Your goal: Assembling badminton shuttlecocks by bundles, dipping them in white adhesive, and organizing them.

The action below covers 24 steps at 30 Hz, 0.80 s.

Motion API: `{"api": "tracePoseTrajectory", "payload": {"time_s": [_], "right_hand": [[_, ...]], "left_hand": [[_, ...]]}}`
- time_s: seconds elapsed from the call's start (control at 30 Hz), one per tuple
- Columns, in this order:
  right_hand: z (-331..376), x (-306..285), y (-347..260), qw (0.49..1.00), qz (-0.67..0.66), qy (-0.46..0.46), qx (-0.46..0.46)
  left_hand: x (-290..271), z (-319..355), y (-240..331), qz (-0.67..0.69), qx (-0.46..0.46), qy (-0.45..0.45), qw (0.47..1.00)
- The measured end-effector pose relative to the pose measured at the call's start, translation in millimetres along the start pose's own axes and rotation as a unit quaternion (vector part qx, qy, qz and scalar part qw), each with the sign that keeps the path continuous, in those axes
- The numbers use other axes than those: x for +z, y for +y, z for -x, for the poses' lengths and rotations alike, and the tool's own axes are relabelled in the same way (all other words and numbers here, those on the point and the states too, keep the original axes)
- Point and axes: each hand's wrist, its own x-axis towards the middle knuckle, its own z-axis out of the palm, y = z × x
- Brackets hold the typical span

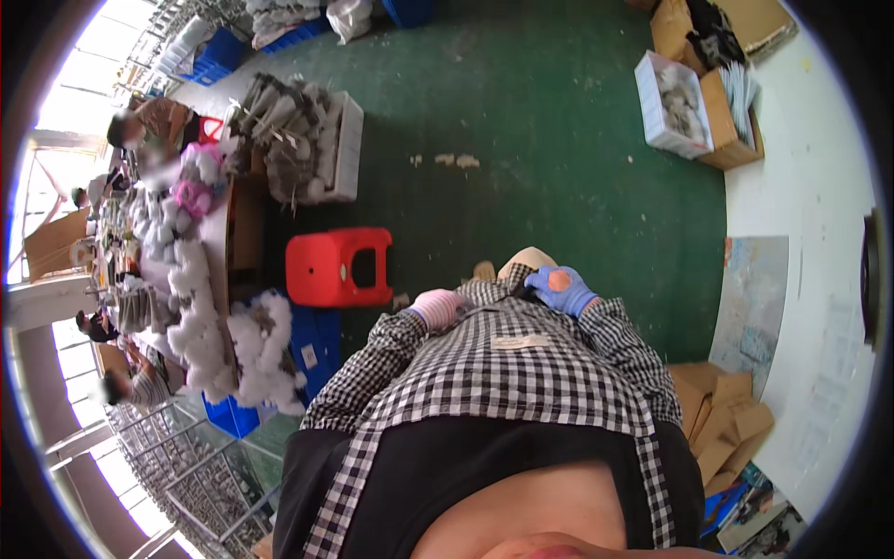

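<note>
Currently, both gloved hands are resting at the lower front of the checked apron (521,377), which is lying over the wearer's torso and lap. The left hand (436,308), in a pink-and-white striped glove, is curling against the cloth on its side; its fingertips are turning out of sight, so I cannot tell whether it is gripping any fabric. The right hand (562,290), in a blue glove, is bending its fingers inward near a dark fold; whether it is pinching that fold or merely touching it, I cannot tell.

Judgement on handling: the step appears to be a matter of managing the apron front. Keeping both hands level, taking shallow pinches and pulling evenly would be suiting this soft cloth; bunching it on one side would be risking a skew.

Count: one apron, two gloves, one hand per side. One red stool (339,267) is standing on the green floor (521,121), ahead and to the left. Two white crates are showing: one at the left (348,154), bearing grey pieces, and one at the right (672,140), holding pale fluffy pieces. Co-workers are sitting along the table (216,233) at far left; probably four, though the rim blur is making that count uncertain.
</note>
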Motion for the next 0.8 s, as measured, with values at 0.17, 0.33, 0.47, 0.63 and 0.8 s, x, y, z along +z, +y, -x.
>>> {"api": "tracePoseTrajectory", "payload": {"time_s": [0.17, 0.33, 0.47, 0.63, 0.8], "right_hand": [[17.5, -68.8, -1.0, 0.998, 0.063, -0.015, -0.014], [-101.3, -174.8, 68.4, 0.995, 0.078, -0.041, 0.036], [-233.3, -270.5, 136.1, 0.989, 0.064, -0.133, 0.022], [-283.1, -249.1, 212.7, 0.960, -0.021, -0.268, 0.081], [-443.6, -289.9, 194.9, 0.909, 0.001, -0.235, 0.345]], "left_hand": [[-3.7, -33.5, -16.4, -0.029, 0.083, 0.070, 0.994], [-155.4, -93.9, -25.5, 0.104, 0.078, 0.123, 0.984], [-261.2, -160.7, -45.6, 0.079, 0.108, 0.246, 0.960], [-309.7, -200.5, -61.4, 0.258, 0.197, 0.246, 0.913], [-436.6, -259.7, -153.1, 0.314, 0.160, 0.185, 0.918]]}}
